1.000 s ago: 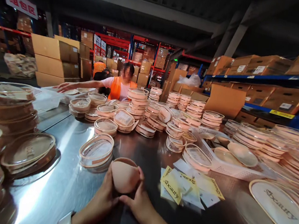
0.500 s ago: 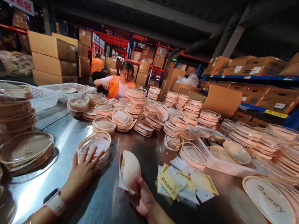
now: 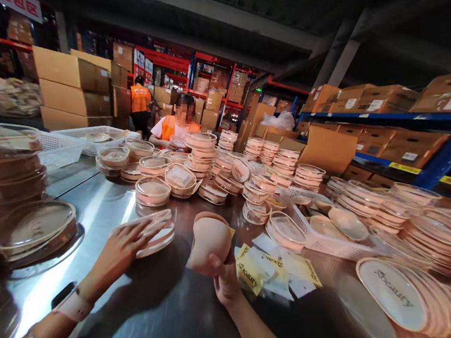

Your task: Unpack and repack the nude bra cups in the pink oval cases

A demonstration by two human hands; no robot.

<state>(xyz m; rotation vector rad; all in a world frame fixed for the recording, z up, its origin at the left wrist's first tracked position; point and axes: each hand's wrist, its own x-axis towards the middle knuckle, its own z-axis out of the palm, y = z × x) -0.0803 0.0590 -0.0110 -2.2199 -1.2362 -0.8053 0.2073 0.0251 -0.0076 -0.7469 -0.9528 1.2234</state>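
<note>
My left hand (image 3: 128,242) is closed over the clear lid (image 3: 156,218) of an oval pink box (image 3: 161,243). That lid looks tilted up from the box, though my fingers hide part of the edge. In my right hand (image 3: 224,276) is a beige, curved bra cup (image 3: 210,241), held upright with the thumb across its front. A thin pale edge shows beside the cup, too covered to make out. Just right of that hand, yellow and white printed cards (image 3: 268,270) lie loosely overlapped on the steel table (image 3: 174,316).
Stacks of clear-lidded pink boxes (image 3: 200,155) fill the far table and both sides. A white basket (image 3: 339,250) at right holds beige cups. Another white basket (image 3: 105,146) stands back left. A co-worker in an orange vest (image 3: 173,127) sits opposite; another person (image 3: 140,101) stands behind.
My left hand has gone from spread on the box to gripping its lid, which now tilts. My right hand has raised and turned the cup. Across the table, the co-worker's arm has lowered.
</note>
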